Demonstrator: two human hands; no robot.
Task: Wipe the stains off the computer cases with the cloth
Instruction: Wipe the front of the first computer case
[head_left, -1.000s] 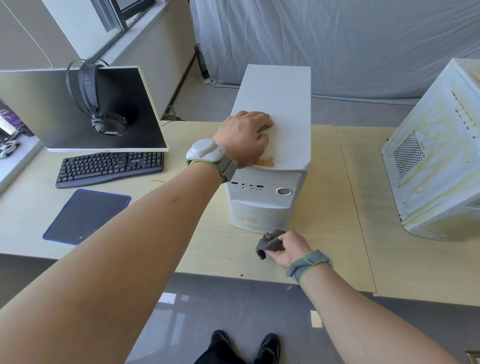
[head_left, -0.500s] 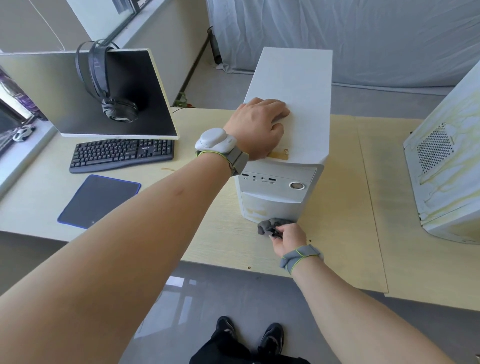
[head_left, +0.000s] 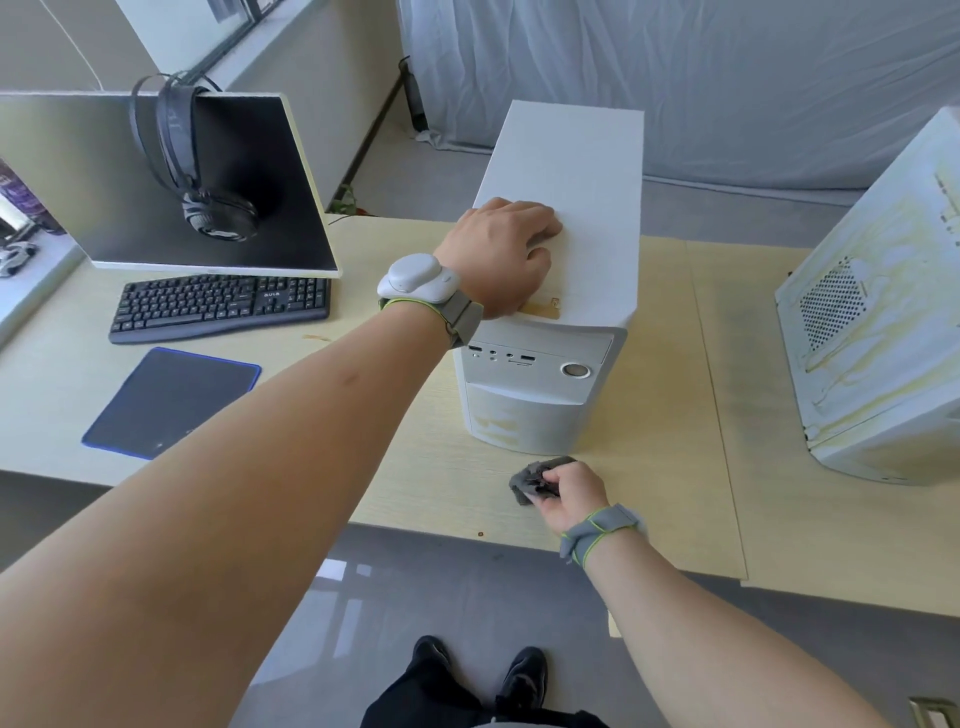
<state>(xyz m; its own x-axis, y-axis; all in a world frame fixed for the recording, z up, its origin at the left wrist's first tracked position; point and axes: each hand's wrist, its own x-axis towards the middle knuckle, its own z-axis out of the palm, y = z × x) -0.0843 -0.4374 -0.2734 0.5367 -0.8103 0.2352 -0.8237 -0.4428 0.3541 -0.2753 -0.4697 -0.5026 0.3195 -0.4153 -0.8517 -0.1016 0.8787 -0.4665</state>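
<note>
Grey glossy flooring fills the foreground, where the person's black shoes stand below the near edge of a pale wooden desk. Nearest on the desk, the right hand, wearing a grey wrist strap, curls its fingers tightly round a bunched grey cloth; the cloth sits just in front of the base of a white tower computer case, at its lower front edge, though contact with the case cannot be told. Yellowish stains mark the lower front panel of this case, and a yellow-brown patch lies on its top near the front edge. The left hand, with a white device strapped at the wrist, rests palm-down on the top of the case, fingers loosely bent and pressing on the surface, gripping nothing. To the left on the desk lie a dark mouse pad with a blue border and, behind it, a black keyboard. Farther back stands a white-framed monitor with black headphones hung over its top edge. At the right edge, well apart from the first, stands a second white computer case, its vented side panel streaked with yellow stains. Behind everything hangs a pale grey curtain.
</note>
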